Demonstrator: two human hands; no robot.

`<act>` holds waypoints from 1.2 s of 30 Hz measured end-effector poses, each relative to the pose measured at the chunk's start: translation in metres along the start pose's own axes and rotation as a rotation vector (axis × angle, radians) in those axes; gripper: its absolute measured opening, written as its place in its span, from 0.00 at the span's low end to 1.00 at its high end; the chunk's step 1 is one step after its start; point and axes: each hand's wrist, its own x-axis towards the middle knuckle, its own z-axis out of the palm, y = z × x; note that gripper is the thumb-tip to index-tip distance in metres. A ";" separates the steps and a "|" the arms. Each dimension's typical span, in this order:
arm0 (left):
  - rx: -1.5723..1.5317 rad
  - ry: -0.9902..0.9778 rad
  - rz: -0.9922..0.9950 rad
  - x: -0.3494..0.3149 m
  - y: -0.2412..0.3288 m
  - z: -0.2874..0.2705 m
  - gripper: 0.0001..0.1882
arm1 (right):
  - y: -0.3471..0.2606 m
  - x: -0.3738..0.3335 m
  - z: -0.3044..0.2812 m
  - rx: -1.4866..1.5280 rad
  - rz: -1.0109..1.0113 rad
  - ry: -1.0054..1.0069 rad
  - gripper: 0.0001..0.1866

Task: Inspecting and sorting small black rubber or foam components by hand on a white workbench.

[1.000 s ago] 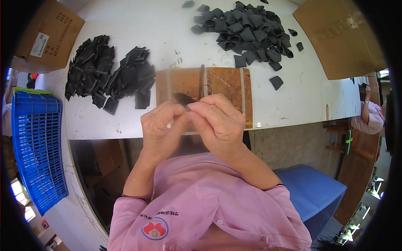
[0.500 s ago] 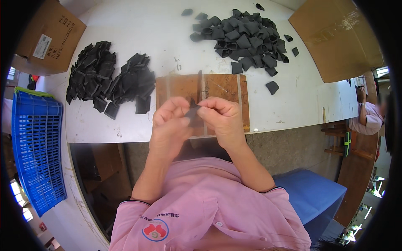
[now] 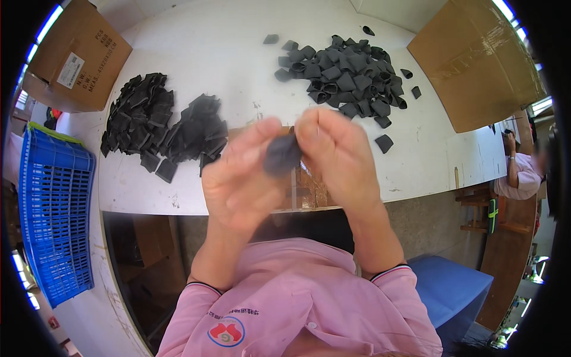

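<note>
A small dark grey fabric piece (image 3: pixel 282 156), blurred by motion, hangs between my two hands over the board. My right hand (image 3: pixel 339 149) is closed in a pinch on its upper right edge. Beside its left side is my left hand (image 3: pixel 241 172), thumb raised; blur hides whether those fingers grip it. Under my hands lies a brown board (image 3: pixel 321 193) with tape strips, mostly covered by them. Two heaps of flat black pieces (image 3: pixel 140 113) (image 3: pixel 196 125) lie to the left. At the far right is a pile of dark grey tube-like fabric pieces (image 3: pixel 351 74).
Cardboard boxes stand on the white table (image 3: pixel 238 65) at the far left (image 3: pixel 98 56) and far right (image 3: pixel 476 59). A blue plastic crate (image 3: pixel 56 214) is at the left edge. A blue stool-like block (image 3: pixel 446 285) stands at lower right. Another person (image 3: pixel 523 169) sits farther right.
Both hands have risen off the board, with the fabric piece between them. The piece now shows a wider, rounder side. The view has shifted slightly.
</note>
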 end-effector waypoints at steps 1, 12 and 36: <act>0.109 -0.028 0.030 0.006 0.005 -0.001 0.13 | -0.003 0.012 -0.003 0.028 0.029 -0.040 0.14; 0.166 0.017 0.098 0.015 0.001 -0.017 0.11 | 0.035 0.026 -0.013 0.240 0.037 -0.161 0.14; 0.724 0.116 0.616 0.015 -0.007 -0.036 0.07 | 0.036 -0.008 0.000 -0.067 -0.201 0.198 0.09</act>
